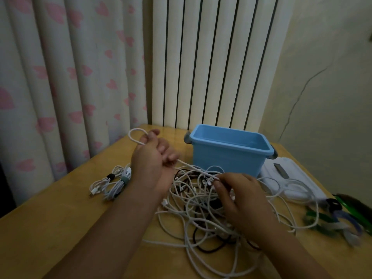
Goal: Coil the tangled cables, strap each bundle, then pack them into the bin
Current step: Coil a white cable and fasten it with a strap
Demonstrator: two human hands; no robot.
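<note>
The blue bin stands on the table. Left of it, the left hand holds a white cable in a closed grip. In front of it, the right hand pinches a strand of the tangled cables. 2 strapped bundles lie further left.

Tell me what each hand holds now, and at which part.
The left hand grips a white cable at a raised loop. The right hand pinches a white strand atop the tangled pile.
</note>
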